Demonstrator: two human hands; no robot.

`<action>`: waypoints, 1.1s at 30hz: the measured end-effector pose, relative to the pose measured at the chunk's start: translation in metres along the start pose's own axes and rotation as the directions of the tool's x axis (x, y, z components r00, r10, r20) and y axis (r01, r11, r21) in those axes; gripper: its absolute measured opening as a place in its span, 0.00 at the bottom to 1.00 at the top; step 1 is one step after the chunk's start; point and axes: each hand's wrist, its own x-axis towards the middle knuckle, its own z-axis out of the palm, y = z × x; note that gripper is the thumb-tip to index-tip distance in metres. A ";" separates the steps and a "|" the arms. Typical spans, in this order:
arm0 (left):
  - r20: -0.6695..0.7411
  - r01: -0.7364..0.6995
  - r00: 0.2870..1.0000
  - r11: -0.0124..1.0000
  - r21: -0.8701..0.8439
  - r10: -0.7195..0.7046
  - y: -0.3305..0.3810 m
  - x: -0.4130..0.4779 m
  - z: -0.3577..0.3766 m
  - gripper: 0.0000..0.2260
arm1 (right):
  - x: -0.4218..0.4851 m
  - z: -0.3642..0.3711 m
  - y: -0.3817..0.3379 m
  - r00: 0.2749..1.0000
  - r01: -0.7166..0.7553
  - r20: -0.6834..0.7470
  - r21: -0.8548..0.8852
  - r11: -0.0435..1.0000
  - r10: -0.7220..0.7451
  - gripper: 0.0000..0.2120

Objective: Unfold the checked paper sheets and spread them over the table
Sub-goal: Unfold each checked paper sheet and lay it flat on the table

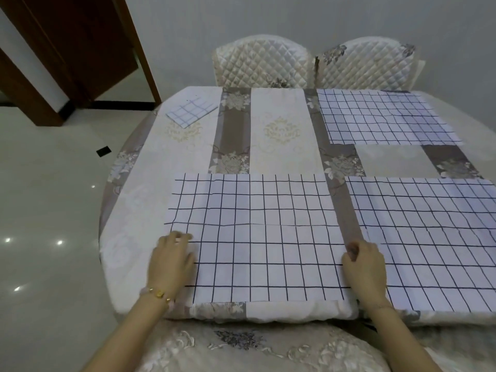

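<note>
A white checked sheet (257, 237) lies unfolded and flat at the near middle of the table (281, 130). My left hand (171, 260) rests on its left edge, fingers apart and pressing down. My right hand (365, 267) sits at its right edge, fingers curled onto the paper. A second unfolded sheet (429, 237) lies to the right of it, and a third (383, 116) lies at the far right. One sheet stays folded (190, 111) at the far left of the table.
The round table has a floral cream and grey cloth. Two quilted chairs (264, 63) (367, 63) stand behind it, and a chair back (241, 347) is right below me. A brown door (80, 49) and glossy floor (48, 210) lie to the left.
</note>
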 end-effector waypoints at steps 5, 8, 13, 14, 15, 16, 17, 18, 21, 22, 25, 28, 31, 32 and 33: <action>0.094 -0.377 0.922 0.926 -0.016 0.377 0.069 0.008 0.041 0.15 | 0.020 0.022 -0.043 0.946 0.307 0.121 -0.040 0.951 -0.300 0.15; 0.245 -0.372 0.904 0.927 0.043 0.351 0.074 0.001 0.065 0.20 | 0.033 0.040 -0.063 0.867 0.442 0.275 -0.032 0.897 -0.417 0.17; 0.231 -0.409 0.897 0.906 0.110 0.377 0.062 -0.005 0.077 0.23 | 0.066 0.061 -0.070 0.791 0.523 0.444 -0.135 0.842 -0.420 0.22; 0.226 -0.408 0.898 0.906 0.109 0.378 0.062 -0.005 0.077 0.23 | 0.075 0.063 -0.069 0.790 0.524 0.464 -0.171 0.834 -0.401 0.22; 0.219 -0.404 0.901 0.909 0.105 0.375 0.062 -0.005 0.078 0.23 | 0.084 0.064 -0.069 0.790 0.530 0.474 -0.209 0.822 -0.389 0.22; 0.213 -0.399 0.903 0.912 0.098 0.372 0.063 -0.006 0.079 0.23 | 0.094 0.063 -0.069 0.794 0.529 0.480 -0.246 0.812 -0.372 0.23; 0.208 -0.394 0.906 0.915 0.092 0.369 0.064 -0.006 0.079 0.23 | 0.102 0.062 -0.069 0.803 0.517 0.484 -0.274 0.811 -0.348 0.23; 0.207 -0.390 0.907 0.917 0.085 0.367 0.064 -0.007 0.079 0.23 | 0.111 0.061 -0.069 0.815 0.494 0.484 -0.291 0.819 -0.319 0.24; 0.204 -0.395 0.905 0.916 0.069 0.374 0.064 -0.006 0.076 0.23 | 0.130 0.057 -0.070 0.836 0.440 0.485 -0.315 0.841 -0.255 0.25; 0.215 -0.396 0.902 0.916 0.063 0.375 0.064 -0.005 0.075 0.23 | 0.133 0.057 -0.070 0.837 0.433 0.487 -0.315 0.844 -0.248 0.25; 0.220 -0.406 0.895 0.913 0.044 0.387 0.063 0.000 0.074 0.22 | 0.126 0.052 -0.076 0.845 0.413 0.479 -0.300 0.860 -0.239 0.26; 0.188 -0.435 0.888 0.899 0.042 0.421 0.063 0.006 0.073 0.20 | 0.094 0.042 -0.080 0.870 0.426 0.365 -0.213 0.879 -0.333 0.25; 0.131 -0.454 0.887 0.889 0.062 0.444 0.063 0.012 0.074 0.19 | 0.040 0.034 -0.080 0.837 0.456 0.389 -0.110 0.883 -0.384 0.23; 0.115 -0.461 0.885 0.885 0.067 0.452 0.063 0.013 0.075 0.18 | 0.021 0.034 -0.076 0.815 0.476 0.425 -0.101 0.874 -0.395 0.22; 0.105 -0.470 0.880 0.880 0.069 0.462 0.062 0.014 0.075 0.18 | 0.006 0.035 -0.069 0.790 0.500 0.464 -0.109 0.859 -0.401 0.22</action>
